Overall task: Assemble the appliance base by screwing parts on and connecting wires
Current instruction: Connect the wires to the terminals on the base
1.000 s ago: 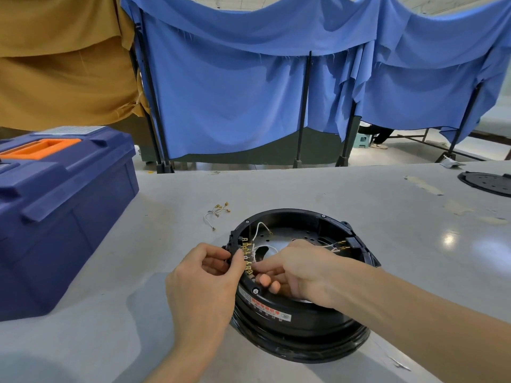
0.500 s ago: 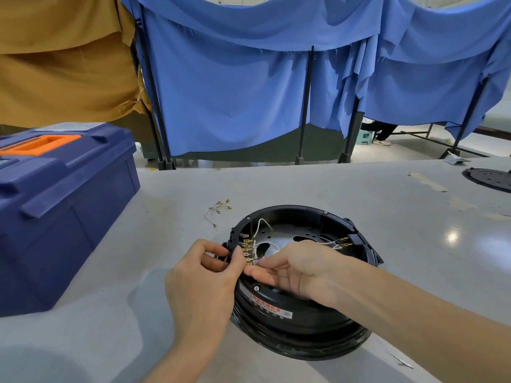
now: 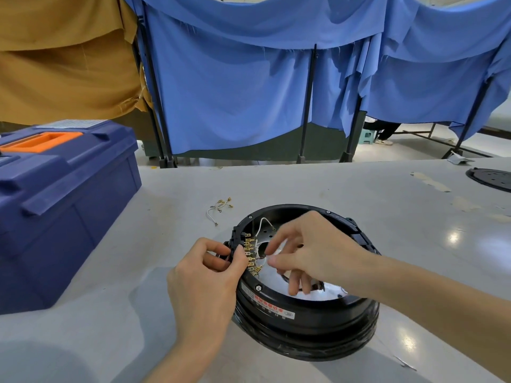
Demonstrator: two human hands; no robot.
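Observation:
A round black appliance base point(image 3: 307, 319) lies open side up on the grey table, with a shiny metal plate inside. A row of brass terminals point(image 3: 250, 254) lines its left inner wall, and a white wire point(image 3: 264, 225) loops behind them. My left hand point(image 3: 206, 277) grips the black terminal block on the base's left rim, thumb against the terminals. My right hand point(image 3: 309, 250) hovers over the inside, thumb and forefinger pinching a thin wire end beside the terminals.
A blue toolbox point(image 3: 55, 200) with an orange handle stands at the left. A small bundle of loose wires with brass ends point(image 3: 219, 207) lies behind the base. A black round plate point(image 3: 490, 178) sits at the far right. Blue and tan cloths hang behind the table.
My right hand has lifted from the near rim up over the inside of the base. My left hand stays on the terminal block.

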